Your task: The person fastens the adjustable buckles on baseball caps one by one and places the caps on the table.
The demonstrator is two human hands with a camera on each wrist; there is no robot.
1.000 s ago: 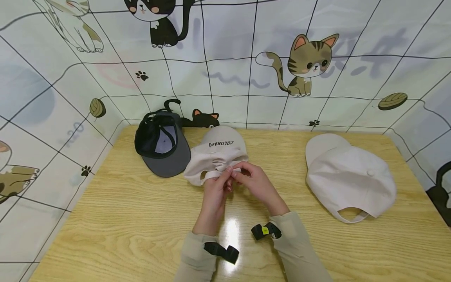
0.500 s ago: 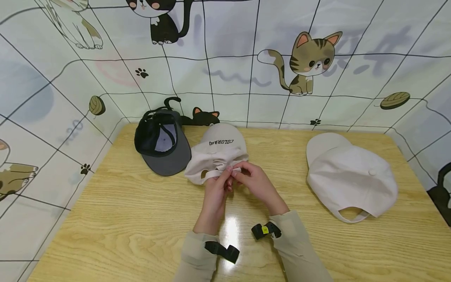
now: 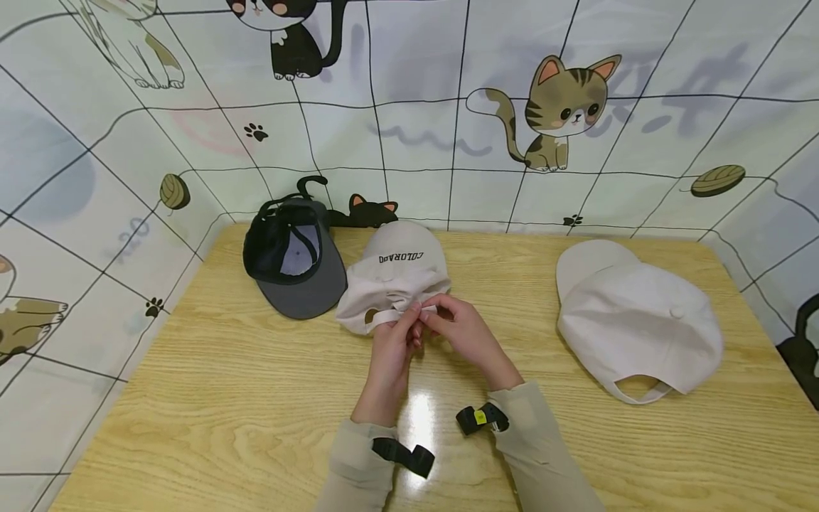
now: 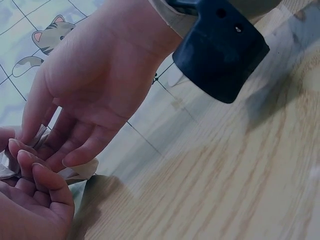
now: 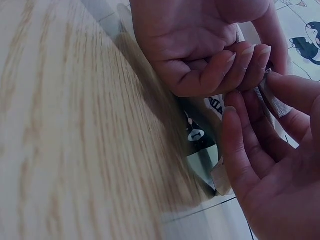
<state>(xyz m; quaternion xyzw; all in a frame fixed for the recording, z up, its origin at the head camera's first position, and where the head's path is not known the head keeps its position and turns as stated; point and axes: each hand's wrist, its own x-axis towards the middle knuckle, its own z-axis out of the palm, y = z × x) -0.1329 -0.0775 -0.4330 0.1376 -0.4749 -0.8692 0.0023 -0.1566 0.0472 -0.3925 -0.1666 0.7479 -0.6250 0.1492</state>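
In the head view a light cap (image 3: pixel 399 274) lettered COLORADO lies with its back strap (image 3: pixel 382 318) toward the person. My left hand (image 3: pixel 392 355) pinches that strap at its middle, thumb on top. From the right, my right hand (image 3: pixel 470 338) pinches the strap's other part, and the fingertips of both hands meet. In the right wrist view a strap end (image 5: pixel 276 102) shows between the thumb and fingers of my right hand (image 5: pixel 285 185), beside the curled fingers of my left hand (image 5: pixel 200 55). The fingers hide the strap's join.
A dark grey cap (image 3: pixel 306 291) lies inside up at the left, against the light cap. Another light cap (image 3: pixel 640 320) rests at the right of the wooden table (image 3: pixel 243 412). Behind the table hangs a cat-printed cloth (image 3: pixel 416 142).
Both hands keep their grip at the strap with hardly any motion. The head view has shifted slightly.
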